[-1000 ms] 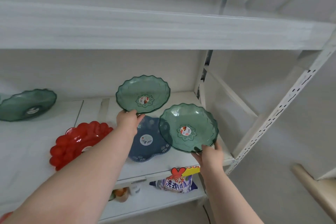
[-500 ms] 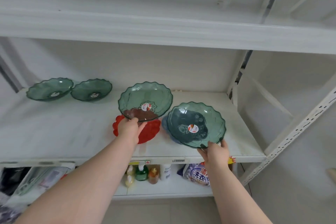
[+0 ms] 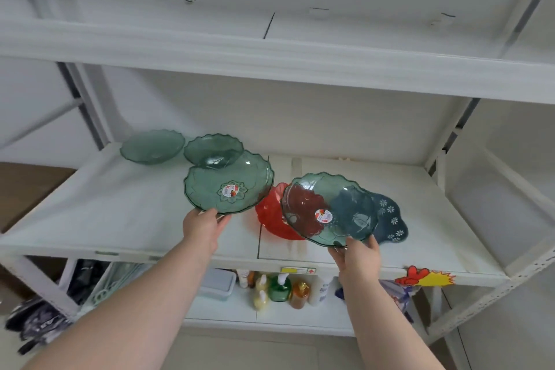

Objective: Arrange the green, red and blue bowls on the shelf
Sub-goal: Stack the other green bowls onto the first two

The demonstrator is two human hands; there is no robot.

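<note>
My left hand (image 3: 202, 227) grips the near rim of a clear green scalloped bowl (image 3: 228, 182), held tilted above the white shelf (image 3: 126, 213). My right hand (image 3: 359, 257) holds a second green bowl (image 3: 329, 209) by its near edge, over the right part of the shelf. Behind and beneath that bowl sit a red bowl (image 3: 268, 213) and a dark blue flowered bowl (image 3: 389, 218), both partly seen through the green plastic. Two more green bowls rest at the back left, one (image 3: 152, 146) further left and one (image 3: 211, 147) partly covered by the bowl in my left hand.
An upper shelf board (image 3: 270, 60) hangs overhead. White perforated posts (image 3: 480, 300) frame the right side. The lower shelf carries coloured bottles (image 3: 279, 288), a pale box (image 3: 217, 284) and a printed bag. A red and yellow sticker (image 3: 426, 276) marks the shelf's front edge.
The view has swung left and both held bowls have shifted left along the shelf. The left bowl now overlaps the back green bowl; the right one covers the red and blue bowls.
</note>
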